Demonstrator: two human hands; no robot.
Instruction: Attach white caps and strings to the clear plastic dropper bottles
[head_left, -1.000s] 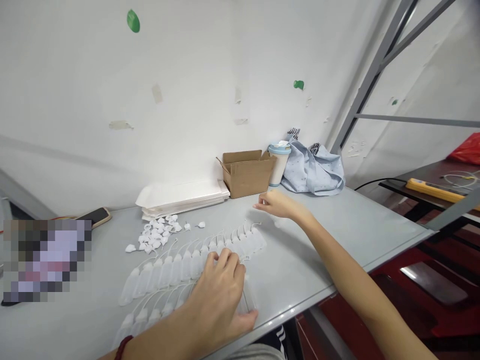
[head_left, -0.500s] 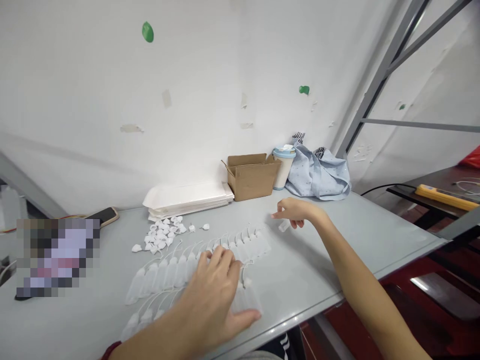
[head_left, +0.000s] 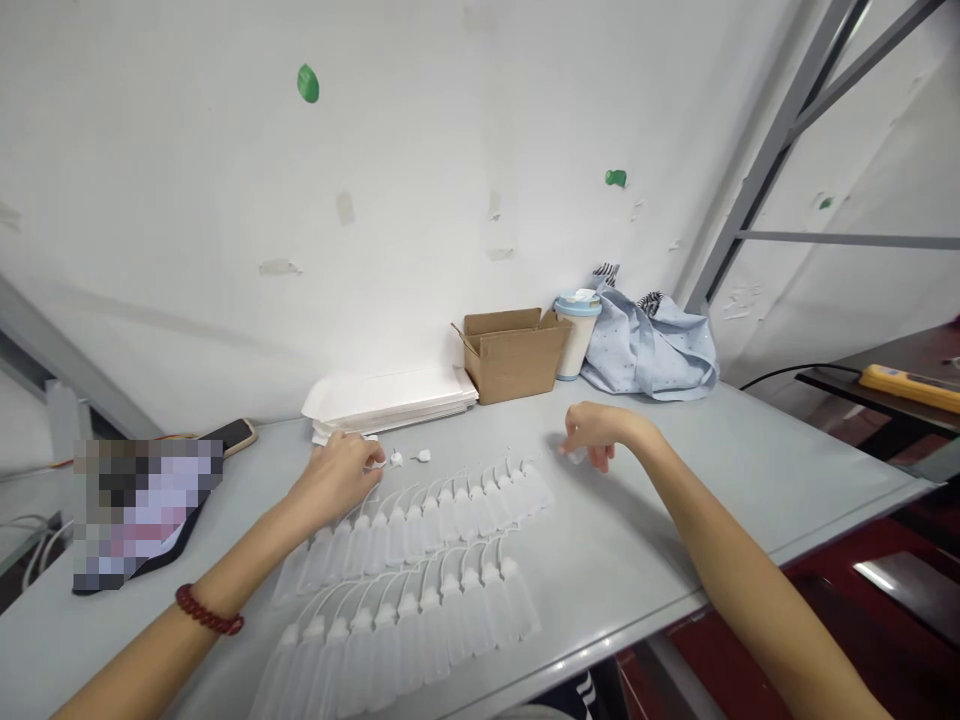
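My left hand [head_left: 341, 478] is over the pile of small white caps, fingers bent down; it hides most of the pile, and what its fingertips grip is hidden. Two loose white caps, one of them this cap [head_left: 424, 456], lie just right of it. My right hand [head_left: 596, 432] rests low over the table at the right, fingers curled round a small translucent piece [head_left: 577, 455]. Between my hands and nearer me lie two rows of flat translucent pouches with white caps and thin loops, a back row [head_left: 420, 525] and a front row [head_left: 405, 635].
White sheets or envelopes [head_left: 390, 398] are stacked by the wall. Beside them stand an open cardboard box [head_left: 519, 365], a lidded cup [head_left: 574, 340] and a light blue cloth bag [head_left: 649, 350]. A phone [head_left: 236, 436] and a blurred-out device [head_left: 150, 515] lie at the left.
My left hand has moved from above the pouches back and left to the cap pile, uncovering both rows. My right hand stays nearly in place, its fingers more closed. The view has shifted slightly.
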